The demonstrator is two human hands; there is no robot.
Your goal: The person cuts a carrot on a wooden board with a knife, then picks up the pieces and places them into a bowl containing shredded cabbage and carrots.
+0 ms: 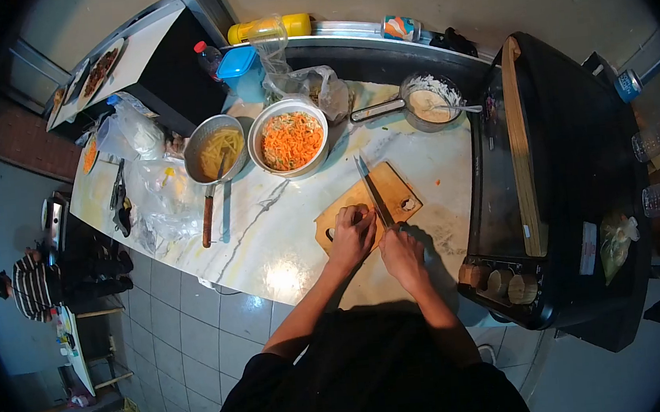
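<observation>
Head view, cutting board: cutting board at a slant on the marbled table, one corner pointing away from the wearer; both hands and the knife are over it.
Right hand: right hand at the board's near right edge, grip clamped on the handle of the knife.
Blade: runs away from the wearer across the wood, tip reaching past the board's far left edge.
Left hand: left hand on the board, just left of the blade, fingers bent and drawn together — cannot tell whether anything is pinched beneath.
Front edge: both forearms cross it close together.
Left margin: marbled surface shows between the board and the saucepan of yellow strips, whose wooden handle sticks out toward the front edge. Plastic bags crowd the side beyond.
Far margin: white pot of orange shreds near the knife tip, well inside the back edge; dark pan of pale mixture behind the board, spoon over its rim, handle pointing left.
Right margin: black appliance bounds that side — a strip of tabletop lies between it and the right hand.
Floor, left: seated person in stripes, well apart from the table.
</observation>
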